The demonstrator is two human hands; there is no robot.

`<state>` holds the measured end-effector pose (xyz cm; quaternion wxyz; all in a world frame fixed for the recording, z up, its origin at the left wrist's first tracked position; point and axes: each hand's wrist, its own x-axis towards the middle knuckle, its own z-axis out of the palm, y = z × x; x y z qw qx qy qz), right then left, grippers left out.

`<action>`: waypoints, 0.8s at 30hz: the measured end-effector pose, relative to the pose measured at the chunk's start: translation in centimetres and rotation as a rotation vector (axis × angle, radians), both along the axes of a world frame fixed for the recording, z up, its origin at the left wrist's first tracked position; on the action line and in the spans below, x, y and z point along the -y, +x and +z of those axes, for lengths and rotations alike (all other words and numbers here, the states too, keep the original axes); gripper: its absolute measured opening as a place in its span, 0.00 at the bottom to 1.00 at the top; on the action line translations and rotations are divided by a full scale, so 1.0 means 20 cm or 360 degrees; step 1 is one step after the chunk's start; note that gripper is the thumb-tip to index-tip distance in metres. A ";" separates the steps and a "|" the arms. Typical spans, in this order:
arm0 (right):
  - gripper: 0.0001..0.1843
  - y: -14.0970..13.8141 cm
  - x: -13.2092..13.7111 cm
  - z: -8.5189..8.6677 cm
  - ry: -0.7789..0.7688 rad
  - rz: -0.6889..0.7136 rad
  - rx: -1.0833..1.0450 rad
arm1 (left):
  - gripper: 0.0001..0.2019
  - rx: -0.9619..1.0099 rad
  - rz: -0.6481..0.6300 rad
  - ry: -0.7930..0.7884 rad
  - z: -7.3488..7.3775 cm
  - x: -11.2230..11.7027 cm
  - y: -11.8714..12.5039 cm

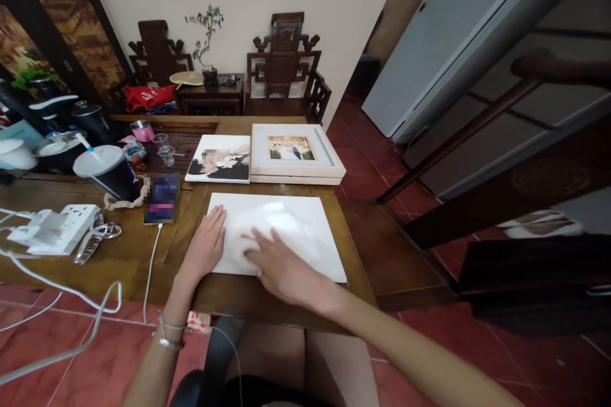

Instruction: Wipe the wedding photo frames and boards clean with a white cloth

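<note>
A large white board (305,229) lies flat on the wooden table (353,248) in front of me. My left hand (206,243) rests flat on its left edge, fingers stretched out. My right hand (281,270) lies across the board's near part, fingers spread over a white cloth or tissue (260,226) that it presses down; how far it grips the cloth is unclear. Behind the board lie a photo print (220,159) and a cream picture frame (296,154) with a photo in it.
A phone (162,198) on a white cable lies left of the board. Further left are a power strip (64,224), keys (98,235), a lidded cup (107,172), a pink bowl (142,130) and small glasses (166,154). Carved chairs (285,67) stand behind.
</note>
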<state>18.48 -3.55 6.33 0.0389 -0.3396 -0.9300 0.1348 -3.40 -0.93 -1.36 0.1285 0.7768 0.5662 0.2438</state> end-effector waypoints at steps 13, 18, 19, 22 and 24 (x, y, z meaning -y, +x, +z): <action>0.17 -0.27 0.01 -0.16 0.0126 0.0092 -0.0033 | 0.30 0.0685 0.0186 -0.0143 0.12 0.02 -0.01; 0.20 -0.03 0.09 -0.07 -0.0067 0.0311 -0.0046 | 0.27 0.0330 0.0043 -0.0122 0.06 0.02 0.00; 0.20 0.00 0.08 -0.03 -0.0100 0.0254 -0.0019 | 0.26 0.0260 0.0027 -0.0112 0.05 0.02 0.01; 0.21 0.01 -0.03 0.08 -0.0180 -0.0024 0.0096 | 0.25 0.0119 0.0038 -0.0061 0.03 0.01 0.02; 0.20 -0.05 -0.13 0.14 -0.0194 -0.0246 0.0105 | 0.24 0.0072 0.0052 -0.0022 0.03 0.01 0.02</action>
